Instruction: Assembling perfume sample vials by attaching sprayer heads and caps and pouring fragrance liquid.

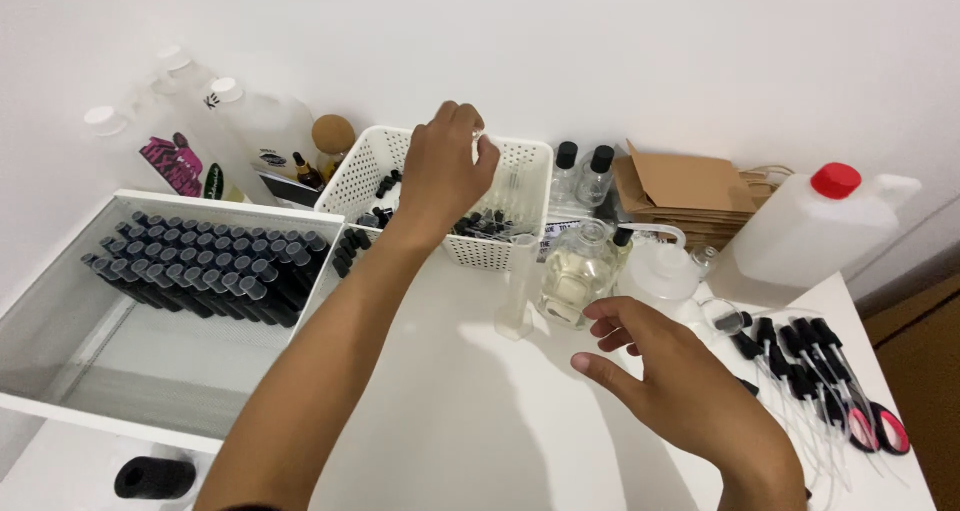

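From my remote seat, head view only. Left hand [443, 176] is stretched out over the white perforated basket [524, 161] at the back of the white surface [470, 421], fingers [487, 153] bunched together at the tips above the basket's middle; it looks like a pinch, but I cannot tell whether anything is caught in it. The basket holds small dark-capped vials, partly hidden by the hand. Right hand [680, 381] hovers low over the surface at front right, fingers loosely curled and released, gripping nothing, its thumb just short of the squat glass bottle [575, 276] of pale liquid. A slim clear measuring cylinder [518, 289] stands upright just left of that bottle, in front of the basket. To the left, a shallow open tray [75, 356] carries rows of black-capped tubes [205, 266] packed along its far side. Behind it, against the wall, stand large clear jugs [255, 121] with white caps and a cork-topped bottle [332, 141]. At right rear, a white canister with a red cap [810, 233] sits beside a stack of brown paper bags [685, 196]. Two small black-capped bottles [583, 176] stand between basket and bags. On the right edge lies a spread of black-topped spray pumps [800, 356] with thin tubes, and scissors [878, 429] with red handles just beside them. A black foam roll [153, 478] lies below the tray at lower left.
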